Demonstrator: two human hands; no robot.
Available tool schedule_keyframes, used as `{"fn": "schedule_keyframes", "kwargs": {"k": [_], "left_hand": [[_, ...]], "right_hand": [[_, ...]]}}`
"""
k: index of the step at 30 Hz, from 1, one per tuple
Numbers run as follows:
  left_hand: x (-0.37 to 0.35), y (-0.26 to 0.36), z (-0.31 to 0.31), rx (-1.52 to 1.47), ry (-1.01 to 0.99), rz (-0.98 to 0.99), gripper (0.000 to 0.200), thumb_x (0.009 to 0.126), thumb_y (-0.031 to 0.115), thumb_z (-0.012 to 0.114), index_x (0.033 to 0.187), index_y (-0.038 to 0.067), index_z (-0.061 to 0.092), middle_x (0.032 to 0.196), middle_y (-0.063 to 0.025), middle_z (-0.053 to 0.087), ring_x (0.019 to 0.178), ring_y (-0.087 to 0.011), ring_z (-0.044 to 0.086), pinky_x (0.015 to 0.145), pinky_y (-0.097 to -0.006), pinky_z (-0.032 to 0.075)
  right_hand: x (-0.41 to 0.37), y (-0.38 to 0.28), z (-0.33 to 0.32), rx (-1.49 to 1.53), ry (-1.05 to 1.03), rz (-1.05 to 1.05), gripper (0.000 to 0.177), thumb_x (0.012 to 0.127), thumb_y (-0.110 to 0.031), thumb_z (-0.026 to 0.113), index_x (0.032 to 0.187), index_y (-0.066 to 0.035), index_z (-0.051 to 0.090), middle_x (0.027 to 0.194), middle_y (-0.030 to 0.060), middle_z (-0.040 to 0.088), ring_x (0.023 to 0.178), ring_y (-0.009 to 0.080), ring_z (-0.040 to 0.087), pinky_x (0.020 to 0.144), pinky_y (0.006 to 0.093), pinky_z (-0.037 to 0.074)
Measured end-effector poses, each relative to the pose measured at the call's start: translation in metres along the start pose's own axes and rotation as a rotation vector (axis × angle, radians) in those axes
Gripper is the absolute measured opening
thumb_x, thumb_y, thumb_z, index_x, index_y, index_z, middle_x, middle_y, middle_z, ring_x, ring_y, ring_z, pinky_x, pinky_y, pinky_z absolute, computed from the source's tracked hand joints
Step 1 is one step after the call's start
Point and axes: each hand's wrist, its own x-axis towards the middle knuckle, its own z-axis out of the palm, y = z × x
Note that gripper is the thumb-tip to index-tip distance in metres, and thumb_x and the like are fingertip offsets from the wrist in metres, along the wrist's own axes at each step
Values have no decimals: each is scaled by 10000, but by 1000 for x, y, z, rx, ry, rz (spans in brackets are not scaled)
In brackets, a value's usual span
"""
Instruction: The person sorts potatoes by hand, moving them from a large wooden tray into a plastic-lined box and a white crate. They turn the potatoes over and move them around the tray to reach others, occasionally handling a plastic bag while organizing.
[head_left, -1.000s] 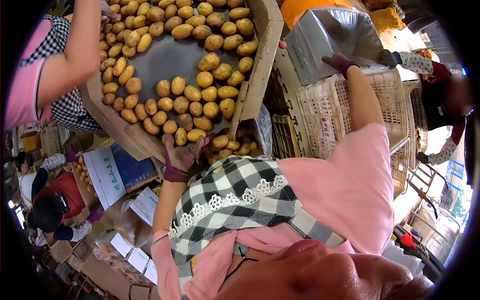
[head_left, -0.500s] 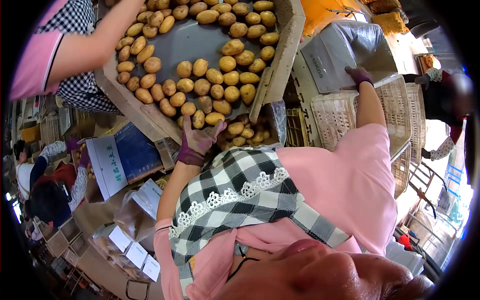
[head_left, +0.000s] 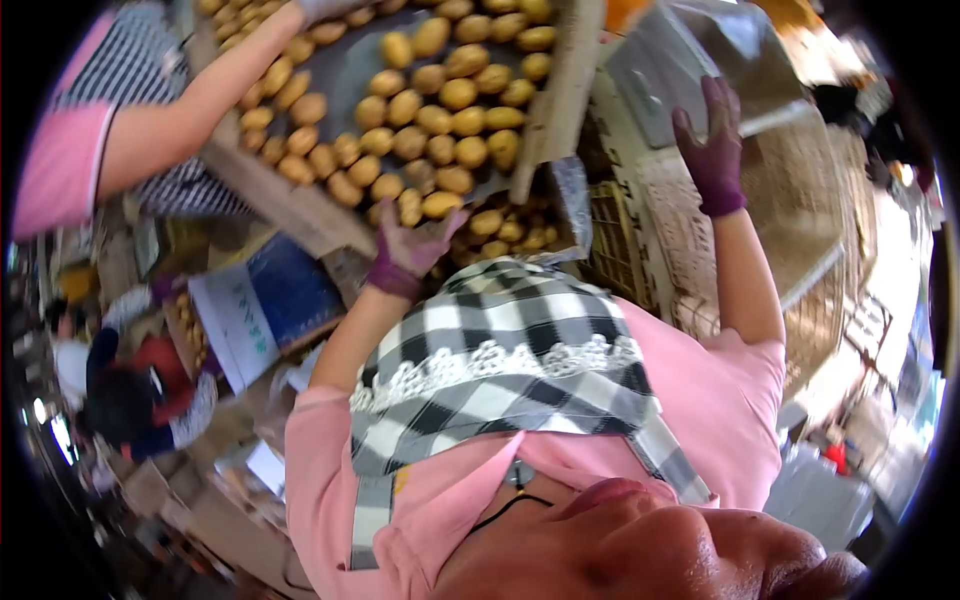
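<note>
My left hand (head_left: 412,248), in a purple glove, has its thumb and fingers apart at the lower edge of the sorting table. Its fingertips are right by the potatoes (head_left: 436,120) lying there. Just beyond it, more potatoes (head_left: 508,228) fill a lined container below the table's opening. My right hand (head_left: 712,150), gloved alike, is raised with fingers spread and nothing in it. It overlaps a grey carton (head_left: 645,75) with a clear plastic liner, which stands by stacked pale plastic crates (head_left: 790,190).
Wooden boards (head_left: 568,90) rim the table. At the upper left, a co-worker's arm (head_left: 200,120) reaches over it. A blue-and-white carton (head_left: 290,290) stands at the left, with another person (head_left: 135,385) bent beside it. A yellow crate (head_left: 615,240) sits below the right board.
My right hand has come off the carton's edge and opened its fingers. My left hand has shifted slightly right and stays spread at the potatoes. The co-worker's arm has moved.
</note>
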Motion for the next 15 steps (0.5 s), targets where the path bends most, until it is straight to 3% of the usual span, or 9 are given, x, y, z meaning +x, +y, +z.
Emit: {"fn": "schedule_keyframes", "kwargs": {"k": [2, 5, 6, 8, 9, 10, 12, 13, 15], "left_hand": [[14, -1, -6, 74, 70, 82, 1164, 647, 581, 732, 1384, -69, 109, 1428, -309, 135, 1310, -418, 227, 1027, -467, 384], [25, -11, 7, 45, 145, 123, 1068, 691, 621, 668, 1394, 0, 157, 1405, -285, 197, 1296, -447, 235, 987, -468, 428], [25, -17, 16, -3, 197, 119, 1039, 704, 639, 642, 1403, 37, 165, 1399, -273, 215, 1274, -460, 273, 977, -470, 436], [24, -22, 14, 259, -5, 198, 937, 753, 661, 567, 1407, 109, 186, 1384, -251, 260, 1210, -457, 373, 945, -468, 456], [20, -21, 17, 175, 134, 82, 845, 798, 673, 491, 1398, 143, 220, 1365, -215, 318, 1158, -408, 452, 924, -460, 459], [18, -24, 11, 373, 144, 208, 813, 809, 678, 471, 1382, 142, 256, 1347, -198, 358, 1157, -363, 467, 907, -449, 459], [30, -19, -14, 564, 195, 222, 808, 801, 687, 475, 1368, 144, 283, 1347, -186, 366, 1150, -331, 477, 910, -446, 457], [36, -20, -23, 582, 245, 242, 777, 804, 676, 484, 1345, 145, 314, 1313, -167, 410, 1155, -306, 474, 919, -451, 452], [23, -15, -38, 665, 313, 269, 564, 844, 499, 576, 1254, 135, 442, 1209, -83, 501, 1093, -232, 504, 897, -414, 465]], "right_hand": [[22, -59, 13, 84, 1, -187, 626, 802, -346, 628, 1332, -84, 421, 1375, 209, 384, 1311, 378, 301, 1065, 488, 241], [41, -120, 79, -42, -221, -393, 719, 832, -478, 555, 1432, -193, 279, 1501, 134, 192, 1393, 352, 99, 1106, 487, 134], [41, -134, 119, -77, -348, -371, 766, 841, -544, 501, 1455, -203, 195, 1518, 121, 134, 1401, 339, 64, 1111, 495, 93], [37, -169, 197, -1, -796, -117, 853, 818, -661, 408, 1469, -200, 106, 1529, 116, 73, 1388, 405, -12, 1088, 567, 63], [33, -215, 183, -61, -822, 38, 862, 817, -652, 412, 1472, -202, 75, 1528, 139, 29, 1373, 450, -15, 1053, 634, 48], [27, -246, 183, -123, -786, 95, 831, 840, -623, 392, 1472, -199, 58, 1526, 150, -2, 1383, 422, -8, 1030, 668, 35], [-4, -246, 206, -166, -680, -193, 774, 860, -601, 369, 1472, -243, 58, 1527, 145, -4, 1397, 376, -2, 1026, 672, 23], [-13, -244, 190, -259, -794, -349, 724, 870, -590, 357, 1467, -300, 66, 1530, 132, -4, 1407, 331, 9, 1039, 652, 23], [-28, -226, 190, -254, -771, -401, 694, 866, -596, 375, 1456, -342, 110, 1526, 139, 42, 1406, 332, 34, 1048, 629, 53]]}}
